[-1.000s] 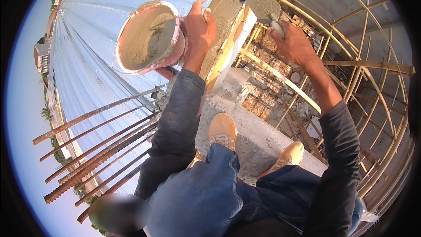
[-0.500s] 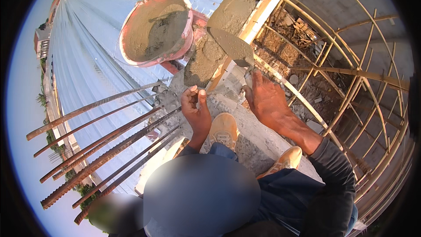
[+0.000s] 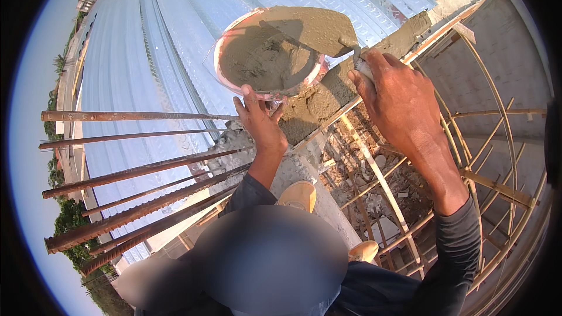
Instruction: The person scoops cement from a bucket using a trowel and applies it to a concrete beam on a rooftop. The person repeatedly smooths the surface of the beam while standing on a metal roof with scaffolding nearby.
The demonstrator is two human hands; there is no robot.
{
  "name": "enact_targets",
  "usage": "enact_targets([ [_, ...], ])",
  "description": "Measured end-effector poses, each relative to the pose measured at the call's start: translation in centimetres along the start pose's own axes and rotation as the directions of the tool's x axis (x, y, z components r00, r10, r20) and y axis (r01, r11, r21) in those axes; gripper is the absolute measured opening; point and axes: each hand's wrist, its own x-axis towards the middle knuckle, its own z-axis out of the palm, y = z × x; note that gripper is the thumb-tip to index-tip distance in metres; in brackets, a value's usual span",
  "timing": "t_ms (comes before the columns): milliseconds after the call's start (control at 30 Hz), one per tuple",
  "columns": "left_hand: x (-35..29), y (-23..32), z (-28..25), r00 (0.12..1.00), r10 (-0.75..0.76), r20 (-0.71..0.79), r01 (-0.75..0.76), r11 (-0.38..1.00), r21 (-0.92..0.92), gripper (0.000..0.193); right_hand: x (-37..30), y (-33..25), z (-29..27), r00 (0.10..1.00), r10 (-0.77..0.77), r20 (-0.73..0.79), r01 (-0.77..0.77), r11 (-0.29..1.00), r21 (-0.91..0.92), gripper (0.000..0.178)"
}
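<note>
My right hand point(image 3: 401, 108) is closed round the pale handle of a trowel point(image 3: 319, 26). The trowel's broad blade, smeared with grey mortar, lies over the far right part of a pinkish bucket point(image 3: 256, 92). Wet mortar point(image 3: 254, 61) coats the bucket inside, with a rough heap in it. My left hand point(image 3: 263, 126) is at the bucket's near rim, fingers spread; a fingertip overlaps the rim, but whether it presses there I cannot tell. Fresh mortar point(image 3: 313, 105) covers the top of the narrow wall just right of the left hand, along a wooden board point(image 3: 333, 118).
Rusty rebar rods point(image 3: 140, 172) jut out on the left. Beyond the bucket spreads a corrugated metal roof point(image 3: 181, 29). To the right, bamboo scaffolding point(image 3: 374, 169) stands over a drop with rubble below. My shoes point(image 3: 298, 195) are on the concrete ledge.
The trowel has gone from the mortared wall top up over the bucket. My left hand has opened and reached forward to the bucket's rim. The view has shifted.
</note>
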Motion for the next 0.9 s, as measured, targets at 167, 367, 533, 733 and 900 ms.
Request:
enact_targets([
  [167,1.2,-0.8,0.5,0.974,0.112,0.195,-0.127,0.99,0.069,0.043,7.4,-3.4,-0.7,0.973,-0.064,0.224,0.131,0.944,-0.301,0.021],
  [367,-2.3,-1.8,0.4,0.907,0.279,0.316,-0.329,0.937,0.118,0.042,8.0,-3.7,1.2,0.856,-0.034,0.515,0.186,0.951,-0.246,0.019],
  [533,-2.5,-2.5,0.1,0.867,0.346,0.358,-0.446,0.859,0.25,0.041,3.8,-0.5,3.6,0.9,-0.044,0.434,0.017,0.998,0.065,0.029],
  [733,-2.9,-2.0,-0.1,0.86,0.326,0.392,-0.459,0.83,0.317,0.05,1.7,-0.3,4.7,0.9,-0.187,0.394,0.048,0.94,0.337,0.032],
  [900,-1.6,-0.8,-1.1,0.858,0.284,0.427,-0.406,0.885,0.228,0.052,2.6,-0.8,4.3,0.77,-0.017,0.637,-0.351,0.823,0.447,0.049],
])
